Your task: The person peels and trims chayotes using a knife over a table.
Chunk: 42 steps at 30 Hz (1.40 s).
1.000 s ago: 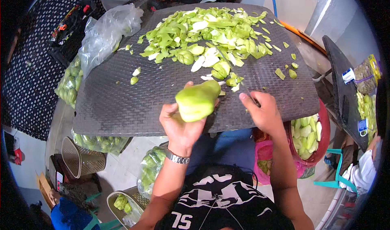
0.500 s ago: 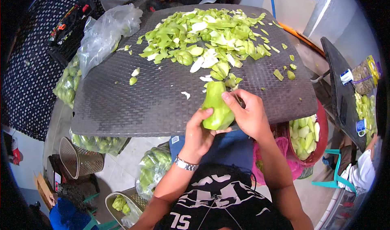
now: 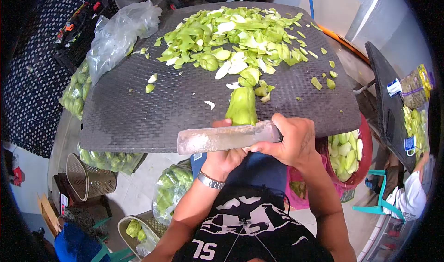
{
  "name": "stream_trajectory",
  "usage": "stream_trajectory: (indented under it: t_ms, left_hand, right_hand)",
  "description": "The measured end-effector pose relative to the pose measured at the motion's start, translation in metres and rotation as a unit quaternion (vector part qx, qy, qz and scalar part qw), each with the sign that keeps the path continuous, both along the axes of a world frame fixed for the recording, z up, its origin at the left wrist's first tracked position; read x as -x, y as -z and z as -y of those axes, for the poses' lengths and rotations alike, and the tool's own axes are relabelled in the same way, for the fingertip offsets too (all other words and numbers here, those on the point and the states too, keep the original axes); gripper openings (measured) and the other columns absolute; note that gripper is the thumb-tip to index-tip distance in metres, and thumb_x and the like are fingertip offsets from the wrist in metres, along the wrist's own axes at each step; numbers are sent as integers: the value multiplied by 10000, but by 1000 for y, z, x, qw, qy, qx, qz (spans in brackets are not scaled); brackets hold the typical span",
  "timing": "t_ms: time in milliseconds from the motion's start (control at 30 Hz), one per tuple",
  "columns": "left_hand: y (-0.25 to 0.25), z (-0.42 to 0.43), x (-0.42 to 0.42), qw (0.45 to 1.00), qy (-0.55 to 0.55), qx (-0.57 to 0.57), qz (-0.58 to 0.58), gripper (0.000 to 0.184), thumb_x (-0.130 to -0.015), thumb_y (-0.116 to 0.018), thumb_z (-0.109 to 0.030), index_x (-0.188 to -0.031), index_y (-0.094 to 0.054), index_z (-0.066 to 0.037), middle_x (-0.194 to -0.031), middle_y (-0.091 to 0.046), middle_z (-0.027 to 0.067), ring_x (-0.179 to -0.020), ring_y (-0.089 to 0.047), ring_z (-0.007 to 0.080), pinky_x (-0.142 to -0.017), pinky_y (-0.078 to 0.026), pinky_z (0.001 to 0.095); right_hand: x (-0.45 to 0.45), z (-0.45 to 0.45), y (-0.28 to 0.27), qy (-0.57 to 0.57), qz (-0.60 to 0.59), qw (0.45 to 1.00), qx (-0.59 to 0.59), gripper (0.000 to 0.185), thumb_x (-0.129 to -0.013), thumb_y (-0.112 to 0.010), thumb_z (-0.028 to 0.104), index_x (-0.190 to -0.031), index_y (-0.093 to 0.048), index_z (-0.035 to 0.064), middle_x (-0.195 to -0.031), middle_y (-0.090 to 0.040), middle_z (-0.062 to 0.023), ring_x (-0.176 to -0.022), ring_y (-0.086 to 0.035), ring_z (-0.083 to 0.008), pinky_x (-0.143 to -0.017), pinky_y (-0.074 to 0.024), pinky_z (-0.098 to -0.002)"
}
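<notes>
A peeled pale green chayote (image 3: 242, 107) is held over the table's near edge by my left hand (image 3: 223, 159), whose fingers are partly hidden behind a blade. My right hand (image 3: 294, 139) grips the knife (image 3: 226, 137) by its handle. The knife's wide flat blade points left and crosses in front of the lower part of the chayote. A heap of green peelings (image 3: 231, 35) lies beyond it on the dark woven table (image 3: 134, 118), with small scraps nearby.
A clear plastic bag (image 3: 120, 35) lies at the table's left corner. Below right stands a red tub (image 3: 365, 155) of peeled pieces beside a pink bag (image 3: 296, 183). Bags of chayotes and woven baskets (image 3: 88, 178) stand on the floor. Another person's white sleeve (image 3: 411, 199) shows at right.
Both hands have come together around the chayote. The blade, edge-on before, now shows its broad side, pointing left across the chayote's lower part.
</notes>
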<state>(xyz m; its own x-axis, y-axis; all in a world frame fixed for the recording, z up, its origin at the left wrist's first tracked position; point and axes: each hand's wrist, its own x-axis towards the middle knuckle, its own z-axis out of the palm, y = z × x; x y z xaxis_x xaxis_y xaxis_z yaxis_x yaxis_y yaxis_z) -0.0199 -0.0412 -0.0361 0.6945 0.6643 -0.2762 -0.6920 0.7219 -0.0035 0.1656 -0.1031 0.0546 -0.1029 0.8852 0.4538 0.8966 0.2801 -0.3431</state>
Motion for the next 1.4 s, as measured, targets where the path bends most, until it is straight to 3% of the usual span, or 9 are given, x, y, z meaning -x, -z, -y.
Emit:
stream_trajectory:
  t_ms: [133,267,300,433,600,867,1000,1200,1400]
  left_hand:
    - [-9,6,9,962,44,-270,8,707,-904,-635,-440,-1421,-505,24,-1221,-675,243,-1017,-707,391,-835,-606,479]
    - [-11,9,9,982,2,-191,-3,720,-910,-631,-464,-1424,-503,24,-1216,-676,237,-994,-710,393,-784,-614,471]
    - [-10,12,9,959,-7,-189,-210,749,-902,-612,-557,-1401,-519,-7,-1269,-642,203,-1144,-639,391,-828,-594,503]
    - [-5,8,8,997,-13,-50,-63,720,-932,-566,-545,-1403,-511,-3,-1242,-653,213,-1044,-673,402,-782,-600,504]
    - [-17,18,9,973,16,-225,-47,691,-883,-673,-418,-1381,-534,42,-1200,-678,242,-958,-718,386,-748,-622,468]
    - [-19,23,11,982,43,-180,-39,770,-842,-695,-470,-1404,-528,29,-1182,-667,262,-931,-711,383,-738,-620,469]
    - [-21,25,22,984,38,-173,-18,772,-899,-644,-556,-1440,-516,-21,-1216,-659,252,-986,-691,388,-792,-607,489]
    - [-35,10,9,964,-19,-196,-180,745,-984,-562,-589,-1466,-506,-24,-1283,-648,231,-1067,-678,372,-918,-565,539]
    - [-39,-8,10,969,-54,-118,-209,613,-969,-609,-506,-1370,-587,-42,-1193,-698,193,-1050,-707,350,-972,-575,504]
  right_hand:
    - [-34,-18,22,76,-13,996,40,701,-768,-744,742,-662,-523,85,-535,-555,-158,-522,-628,-391,-492,-475,-477]
    - [-23,-7,14,18,-29,998,55,711,-783,-715,763,-669,-530,86,-527,-546,-158,-521,-626,-395,-490,-472,-487]
    - [-16,-3,12,-24,-40,998,36,706,-779,-727,759,-680,-545,84,-522,-549,-151,-526,-641,-391,-490,-486,-476]
    - [-10,-8,13,-47,-78,996,11,727,-769,-719,780,-682,-546,79,-528,-568,-154,-506,-638,-389,-483,-495,-460]
    - [-31,-20,33,23,-23,999,-11,724,-764,-714,783,-677,-526,89,-548,-577,-144,-536,-649,-379,-493,-491,-457]
    - [-56,-23,49,99,28,995,-15,737,-767,-687,804,-709,-574,78,-600,-611,-156,-598,-668,-389,-557,-507,-495]
    - [-94,-49,38,305,38,947,91,778,-902,-589,755,-723,-609,-2,-619,-542,-205,-645,-609,-431,-642,-478,-511]
    - [-72,-47,-3,234,-122,923,279,767,-1003,-529,662,-778,-638,-63,-647,-532,-227,-614,-517,-307,-674,-470,-473]
    - [0,9,8,36,-76,994,73,644,-784,-800,652,-765,-598,41,-590,-607,-177,-576,-679,-400,-535,-522,-474]
